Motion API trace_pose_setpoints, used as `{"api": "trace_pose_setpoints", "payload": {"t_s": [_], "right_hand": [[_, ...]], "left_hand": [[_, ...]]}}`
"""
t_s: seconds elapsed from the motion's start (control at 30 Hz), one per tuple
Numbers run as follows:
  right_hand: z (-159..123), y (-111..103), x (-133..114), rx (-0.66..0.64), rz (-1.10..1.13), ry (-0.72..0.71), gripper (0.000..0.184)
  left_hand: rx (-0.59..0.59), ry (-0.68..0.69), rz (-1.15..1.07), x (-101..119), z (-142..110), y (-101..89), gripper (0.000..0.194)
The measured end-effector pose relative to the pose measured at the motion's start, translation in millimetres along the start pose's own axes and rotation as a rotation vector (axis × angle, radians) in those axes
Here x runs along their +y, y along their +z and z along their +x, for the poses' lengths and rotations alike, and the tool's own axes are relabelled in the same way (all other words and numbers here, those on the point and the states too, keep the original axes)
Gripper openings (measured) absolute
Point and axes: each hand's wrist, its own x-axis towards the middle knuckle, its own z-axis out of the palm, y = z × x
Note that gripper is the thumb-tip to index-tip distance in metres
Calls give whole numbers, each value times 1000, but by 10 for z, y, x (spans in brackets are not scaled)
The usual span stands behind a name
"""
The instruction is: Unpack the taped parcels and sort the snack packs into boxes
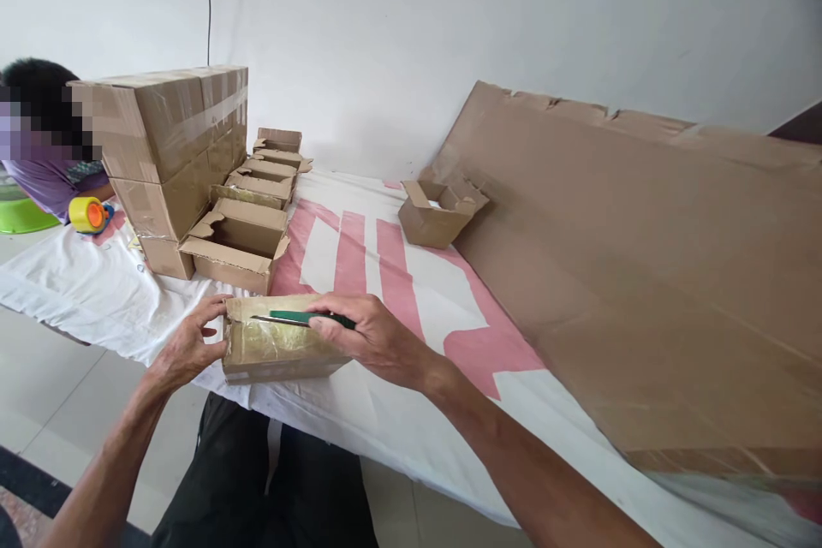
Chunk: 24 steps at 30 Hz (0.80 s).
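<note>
Brown cardboard is forming the small taped carton (273, 353), which is lying on the white-and-pink cloth (385, 419), close to its near edge. The right hand (363, 325) is wrapping its fingers around a green utility knife (288, 317), whose bare blade is pointing left over the closed top; whether it is touching the tape (276, 341), I cannot tell. The left hand (186, 344) is bearing on the carton's left end with thumb and fingers parted; whether it is truly gripping or only steadying, the view is not showing clearly.

By my judgement, the person is being at the step of slitting the tape, and the top is not yet standing open. The next move is probably calling for a shallow, straight stroke, with the left fingers lying clear of the blade's path.

Beyond this carton, several open cartons (237, 274) are standing in a row beside a stack of closed boxes (176, 120). To the right, 1 more open carton (430, 227) is sitting just beside a large cardboard panel (629, 274).
</note>
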Motion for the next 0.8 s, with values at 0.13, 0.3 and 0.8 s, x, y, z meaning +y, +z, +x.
{"api": "trace_pose_setpoints", "payload": {"t_s": [0.13, 0.3, 0.8], "right_hand": [[226, 65, -19, -80, -69, -55, 29], [343, 70, -22, -117, -129, -81, 28], [526, 195, -33, -171, -463, -154, 21]], "left_hand": [[9, 29, 7, -15, -4, 15, 55], [2, 44, 12, -1, -11, 18, 58], [21, 68, 25, 28, -20, 14, 58]]}}
